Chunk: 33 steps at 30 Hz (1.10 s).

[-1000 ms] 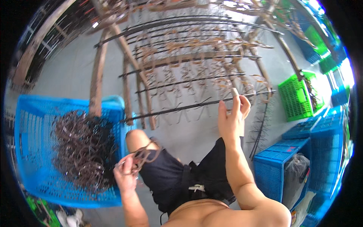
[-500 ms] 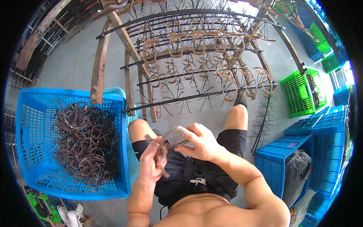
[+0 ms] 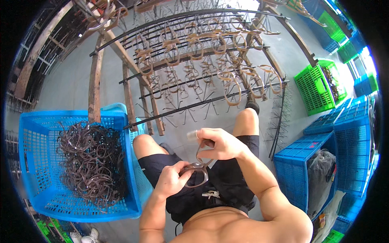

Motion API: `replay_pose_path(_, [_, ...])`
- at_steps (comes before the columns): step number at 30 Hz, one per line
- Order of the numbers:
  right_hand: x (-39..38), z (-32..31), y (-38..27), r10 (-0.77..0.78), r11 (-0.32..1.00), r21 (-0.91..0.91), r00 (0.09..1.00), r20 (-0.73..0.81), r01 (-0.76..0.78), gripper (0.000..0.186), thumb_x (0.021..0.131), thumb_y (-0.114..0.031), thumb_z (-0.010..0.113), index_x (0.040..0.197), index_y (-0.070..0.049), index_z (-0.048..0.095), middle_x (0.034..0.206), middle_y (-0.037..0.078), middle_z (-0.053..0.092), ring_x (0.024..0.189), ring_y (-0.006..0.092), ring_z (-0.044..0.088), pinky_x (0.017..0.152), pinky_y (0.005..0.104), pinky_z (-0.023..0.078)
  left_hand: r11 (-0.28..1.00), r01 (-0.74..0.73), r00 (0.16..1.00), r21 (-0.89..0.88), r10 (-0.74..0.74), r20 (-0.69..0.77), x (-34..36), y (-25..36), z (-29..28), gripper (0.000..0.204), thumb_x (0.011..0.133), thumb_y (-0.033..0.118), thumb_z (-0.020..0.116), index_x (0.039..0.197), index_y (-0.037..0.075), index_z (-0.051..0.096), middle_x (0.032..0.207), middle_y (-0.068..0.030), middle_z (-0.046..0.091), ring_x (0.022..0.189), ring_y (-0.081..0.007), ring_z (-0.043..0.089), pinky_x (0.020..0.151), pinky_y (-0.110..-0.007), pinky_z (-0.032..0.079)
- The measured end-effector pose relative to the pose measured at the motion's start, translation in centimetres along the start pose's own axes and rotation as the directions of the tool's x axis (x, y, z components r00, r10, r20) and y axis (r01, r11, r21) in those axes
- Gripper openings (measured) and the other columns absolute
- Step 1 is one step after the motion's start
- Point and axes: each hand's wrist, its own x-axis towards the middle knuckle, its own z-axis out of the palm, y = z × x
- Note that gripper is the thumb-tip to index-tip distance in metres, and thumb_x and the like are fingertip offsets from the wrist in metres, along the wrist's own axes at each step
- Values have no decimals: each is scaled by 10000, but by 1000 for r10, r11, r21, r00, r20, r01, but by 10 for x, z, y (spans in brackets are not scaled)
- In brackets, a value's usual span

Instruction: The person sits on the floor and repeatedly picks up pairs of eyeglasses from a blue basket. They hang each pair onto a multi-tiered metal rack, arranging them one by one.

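Over my lap, my left hand (image 3: 170, 180) is closed on a brown, shiny, curved plastic-like band (image 3: 206, 177) whose loop hangs below the fingers. My right hand (image 3: 222, 143), a little higher and to the right, pinches the upper part of the same band. A pale wrap (image 3: 191, 136) covers one of its fingertips. Left of my legs stands a blue mesh basket (image 3: 73, 116) heaped with similar dark brown curved bands (image 3: 93, 162). In front is a rack of black bars (image 3: 190, 106), with light brown loops (image 3: 231, 87) hung on its thin wire prongs.
Wooden posts (image 3: 94, 85) support the rack close to the basket. Blue crates (image 3: 289, 176) stand on my right, one holding a clear plastic bag (image 3: 320, 178). Beyond is a green crate (image 3: 312, 91) with dark pieces. A prong-covered bar (image 3: 279, 117) lies along the floor at right.
My right hand has lifted slightly and moved right, while my left hand has dropped. The band between them has turned, so its loop now shows. The whole view has shifted slightly.
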Motion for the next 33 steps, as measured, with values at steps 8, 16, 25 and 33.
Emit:
replay_pose_path(8, [-31,34,34,124,885,465,969,-215,-10,449,940,-156,480,1345,-21,341,1171,75,489,1062,161,481,898,306,414,737,275,926,-618,-375,-34,26,19,21,215,897,213,583,825,14,625,579,12,530,469,-45,446,435,-184,333])
replay_pose_path(16, [4,34,25,267,963,203,728,-631,-178,204,924,-92,499,1093,-2,570,751,8,542,657,56,466,599,207,408,714,119,965,-690,-247,-90,34,24,23,258,933,235,517,1100,41,549,685,19,526,591,-61,483,508,-185,392])
replay_pose_path(25, [75,13,64,344,931,363,259,-902,26,239,941,-129,481,1156,-36,527,626,-2,518,467,53,471,409,212,383,370,-33,947,-928,-285,-147,14,-29,-7,349,792,-79,531,1122,37,518,900,-37,532,756,-98,507,590,-199,405])
replay_pose_path(33, [80,10,72,261,962,247,129,-957,-112,247,924,-130,497,1132,-14,562,649,0,538,550,45,436,500,202,379,413,50,945,-910,-314,-91,12,-34,-7,320,792,-56,557,1096,35,522,886,-46,544,729,-119,516,609,-231,430])
